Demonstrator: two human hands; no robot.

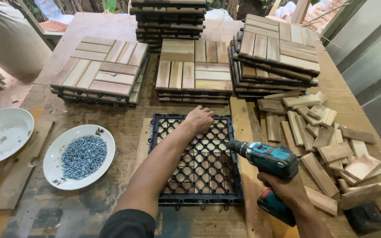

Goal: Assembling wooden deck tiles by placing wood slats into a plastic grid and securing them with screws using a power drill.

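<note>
In the middle of the wooden desk [111,132], a black plastic grid tile [199,163] is lying flat, its lattice side facing up, with pale wood showing through the openings. The left hand [199,119] is pressing down on the tile's far edge, its fingers curled under into a loose fist and holding nothing. The right hand [287,189] is wrapping its fingers tightly around the grip of a teal and black cordless drill [267,165], whose tip is pointing at the tile's right edge. Just right of the tile, a long wooden strip [243,145] is lying along its side, and beyond that a loose heap of short wooden slats [323,136] is spreading over the desk. Left of the tile, a white plate [51,165] is holding a mound of silver screws [84,156], with a second white plate [3,132] sitting beside it. Behind the tile, stacks of finished slatted tiles [195,70] are standing in a row.
</note>
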